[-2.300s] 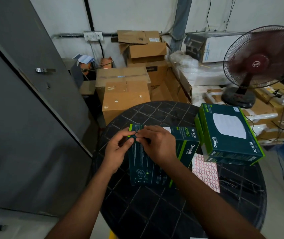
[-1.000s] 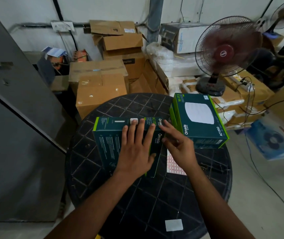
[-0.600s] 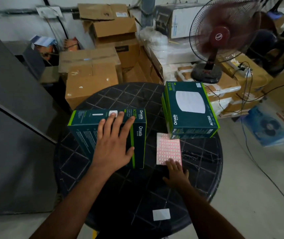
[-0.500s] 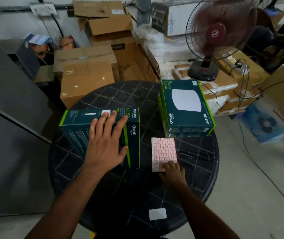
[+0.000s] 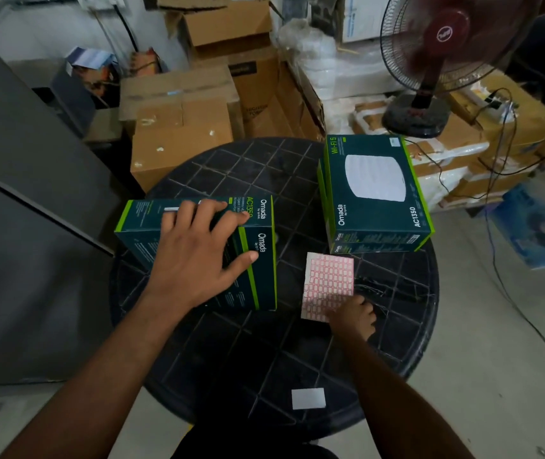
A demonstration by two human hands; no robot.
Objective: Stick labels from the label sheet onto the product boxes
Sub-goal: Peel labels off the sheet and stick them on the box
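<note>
A: Head cam: left hand (image 5: 195, 256) flat on the near box (image 5: 198, 250), fingers straight. Right hand (image 5: 352, 316) on the sheet's (image 5: 329, 283) near corner, fingers curled, prob picking a label; can't tell if it's got one.

B: Risks?

A: Sheet lies loose on the counter (image 5: 264, 352) beside the 2nd box (image 5: 375, 193); peeling one-handed could lift the whole sheet or tear a label.

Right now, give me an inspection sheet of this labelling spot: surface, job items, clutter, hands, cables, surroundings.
Surface: round black grid-patterned table.
Job's things: green product box on the left; green box stack on the right; red-bordered label sheet between them.
Clutter: small white paper rectangle near the front edge.
Grips: left hand flat on the left box; right hand at the sheet's near corner.
Cables: black cords behind the right boxes.
Surroundings: brown cardboard cartons, maroon pedestal fan.
</note>
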